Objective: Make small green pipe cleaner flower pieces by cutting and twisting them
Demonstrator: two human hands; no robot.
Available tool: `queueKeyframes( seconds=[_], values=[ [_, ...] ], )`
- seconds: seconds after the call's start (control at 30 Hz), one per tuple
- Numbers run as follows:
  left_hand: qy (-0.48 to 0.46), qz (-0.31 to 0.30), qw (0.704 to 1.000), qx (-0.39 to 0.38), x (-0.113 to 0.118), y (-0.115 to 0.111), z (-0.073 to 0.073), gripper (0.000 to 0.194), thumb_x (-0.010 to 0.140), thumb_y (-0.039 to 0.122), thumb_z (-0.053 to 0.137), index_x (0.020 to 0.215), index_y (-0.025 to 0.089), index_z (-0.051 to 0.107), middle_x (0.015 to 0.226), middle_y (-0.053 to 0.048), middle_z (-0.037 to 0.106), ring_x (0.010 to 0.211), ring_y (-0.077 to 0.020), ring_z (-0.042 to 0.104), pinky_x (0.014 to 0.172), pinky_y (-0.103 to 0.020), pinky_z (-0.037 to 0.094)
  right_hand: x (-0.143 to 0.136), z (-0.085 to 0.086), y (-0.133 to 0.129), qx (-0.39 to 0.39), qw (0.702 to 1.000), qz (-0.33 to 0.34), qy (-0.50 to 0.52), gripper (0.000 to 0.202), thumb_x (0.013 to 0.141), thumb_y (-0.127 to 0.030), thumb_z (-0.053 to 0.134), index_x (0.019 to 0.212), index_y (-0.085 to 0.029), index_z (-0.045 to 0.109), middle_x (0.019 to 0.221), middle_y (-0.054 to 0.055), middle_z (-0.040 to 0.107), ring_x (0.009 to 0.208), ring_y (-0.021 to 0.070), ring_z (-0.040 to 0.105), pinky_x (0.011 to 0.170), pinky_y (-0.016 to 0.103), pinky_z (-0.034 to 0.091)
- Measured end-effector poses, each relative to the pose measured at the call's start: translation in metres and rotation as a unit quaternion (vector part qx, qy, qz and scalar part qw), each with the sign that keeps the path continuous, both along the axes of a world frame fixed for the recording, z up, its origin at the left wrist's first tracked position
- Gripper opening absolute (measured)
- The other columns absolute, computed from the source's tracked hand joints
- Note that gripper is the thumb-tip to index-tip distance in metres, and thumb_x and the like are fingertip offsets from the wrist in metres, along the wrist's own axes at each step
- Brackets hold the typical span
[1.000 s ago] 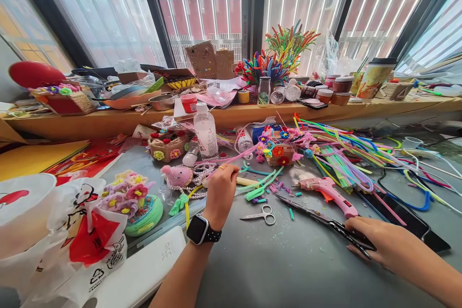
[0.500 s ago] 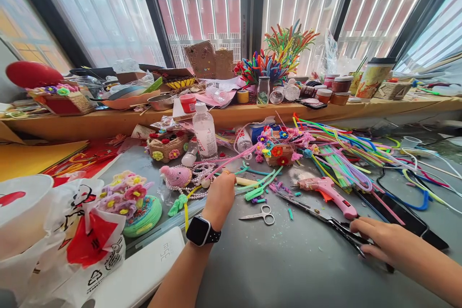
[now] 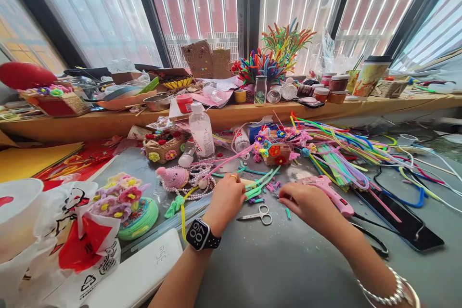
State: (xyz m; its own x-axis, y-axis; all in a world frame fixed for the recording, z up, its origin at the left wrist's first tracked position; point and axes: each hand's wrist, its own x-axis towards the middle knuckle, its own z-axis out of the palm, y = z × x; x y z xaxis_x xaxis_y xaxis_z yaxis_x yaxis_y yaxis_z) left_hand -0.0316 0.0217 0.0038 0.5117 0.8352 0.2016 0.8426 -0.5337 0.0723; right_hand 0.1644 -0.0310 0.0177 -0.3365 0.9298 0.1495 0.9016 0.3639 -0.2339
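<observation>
Right hand (image 3: 305,198) shifted inward, near purple scraps (image 3: 273,186) | left hand (image 3: 227,197) beside green stems (image 3: 253,192) | both curled, contents unclear

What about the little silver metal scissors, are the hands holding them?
No, the little silver metal scissors lie on the grey table, apart from the left hand and the right hand.

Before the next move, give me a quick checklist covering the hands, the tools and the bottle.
1. Small scissors out of both hands: ok, lying on the table.
2. Black scissors handle clear of the right forearm: not ok, the forearm partly covers it.
3. Pink glue gun clear of the right hand: not ok, the hand partly covers it.
4. Glue gun cool: cannot tell.
5. Clear bottle upright and capped: ok.
6. What the left hand grips: cannot tell.
</observation>
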Motion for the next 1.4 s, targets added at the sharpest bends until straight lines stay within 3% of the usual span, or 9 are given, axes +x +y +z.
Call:
queueKeyframes(
  seconds=[0.23,0.53,0.7,0.83,0.9,0.97,1.13,1.3,1.4],
  values=[
    [0.013,-0.018,0.998,0.062,-0.001,0.003,-0.004,0.016,0.074,0.011,0.046,0.069,0.015,0.061,0.081,-0.007,0.057,0.076,-0.0193,0.051,0.065,-0.031,0.042,-0.034,-0.016,0.035,0.061,0.995,-0.073,0.039,0.018,0.077,-0.014,0.046,0.090,-0.021,0.056,0.087,0.003,0.062,0.076,0.0169,0.058,0.058,0.023,0.038],
    [-0.139,-0.077,0.956,0.248,-0.003,-0.004,0.016,0.013,0.078,0.015,0.046,0.078,0.017,0.059,0.085,-0.005,0.058,0.078,-0.0165,0.050,0.073,-0.031,0.042,-0.026,-0.029,0.046,0.126,0.983,-0.032,0.126,0.021,0.078,-0.012,0.047,0.093,-0.019,0.060,0.090,0.005,0.059,0.085,0.0189,0.051,0.072,0.027,0.041],
    [-0.342,-0.029,0.923,0.175,-0.002,-0.004,0.018,0.021,0.079,0.016,0.045,0.097,0.020,0.054,0.095,-0.005,0.056,0.085,-0.0152,0.052,0.078,-0.032,0.043,-0.025,-0.021,0.041,0.175,0.965,-0.023,0.193,0.015,0.081,-0.018,0.046,0.081,-0.016,0.060,0.073,0.004,0.058,0.072,0.0176,0.050,0.066,0.027,0.040],
    [-0.467,-0.038,0.883,-0.036,-0.002,-0.001,0.015,0.042,0.077,0.016,0.045,0.118,0.021,0.037,0.109,-0.008,0.052,0.084,-0.0131,0.055,0.070,-0.027,0.048,-0.025,-0.017,0.037,0.179,0.956,-0.009,0.232,0.017,0.082,-0.023,0.045,0.079,-0.016,0.060,0.067,0.003,0.056,0.066,0.0159,0.048,0.060,0.026,0.038],
    [-0.452,-0.058,0.887,-0.074,-0.001,-0.002,0.015,0.055,0.073,0.018,0.052,0.123,0.022,0.029,0.117,-0.010,0.046,0.092,-0.0156,0.053,0.069,-0.026,0.049,-0.025,-0.016,0.036,0.187,0.957,-0.002,0.223,0.017,0.082,-0.023,0.045,0.078,-0.016,0.060,0.067,0.003,0.056,0.066,0.0159,0.047,0.060,0.026,0.038],
    [-0.392,-0.069,0.917,-0.012,0.000,-0.003,0.016,0.061,0.070,0.022,0.057,0.124,0.023,0.029,0.123,-0.010,0.041,0.104,-0.0193,0.046,0.078,-0.031,0.046,-0.025,-0.016,0.034,0.202,0.960,-0.001,0.195,0.017,0.082,-0.024,0.046,0.079,-0.017,0.061,0.067,0.003,0.057,0.067,0.0166,0.046,0.062,0.026,0.037],
    [-0.198,-0.146,0.957,0.157,0.005,-0.006,0.014,0.034,0.075,0.024,0.053,0.109,0.025,0.051,0.112,-0.005,0.054,0.107,-0.0201,0.044,0.093,-0.040,0.033,-0.026,-0.014,0.030,0.220,0.968,0.018,0.116,0.018,0.081,-0.025,0.048,0.075,-0.017,0.063,0.066,0.004,0.058,0.067,0.0168,0.042,0.062,0.027,0.034],
    [-0.159,-0.157,0.965,0.139,0.008,-0.005,0.003,0.026,0.081,0.024,0.044,0.103,0.019,0.057,0.074,-0.003,0.065,0.065,-0.0126,0.057,0.064,-0.026,0.046,-0.026,-0.013,0.028,0.219,0.971,0.033,0.086,0.019,0.080,-0.026,0.049,0.071,-0.018,0.063,0.065,0.003,0.059,0.066,0.0163,0.040,0.061,0.027,0.031],
    [-0.193,-0.155,0.964,0.094,0.008,-0.006,0.004,0.024,0.081,0.025,0.044,0.097,0.020,0.061,0.076,-0.004,0.065,0.065,-0.0121,0.058,0.058,-0.022,0.045,-0.023,-0.012,0.026,0.209,0.972,0.040,0.095,0.017,0.080,-0.026,0.050,0.073,-0.019,0.064,0.066,0.003,0.060,0.066,0.0162,0.040,0.062,0.028,0.030]
  ],
)
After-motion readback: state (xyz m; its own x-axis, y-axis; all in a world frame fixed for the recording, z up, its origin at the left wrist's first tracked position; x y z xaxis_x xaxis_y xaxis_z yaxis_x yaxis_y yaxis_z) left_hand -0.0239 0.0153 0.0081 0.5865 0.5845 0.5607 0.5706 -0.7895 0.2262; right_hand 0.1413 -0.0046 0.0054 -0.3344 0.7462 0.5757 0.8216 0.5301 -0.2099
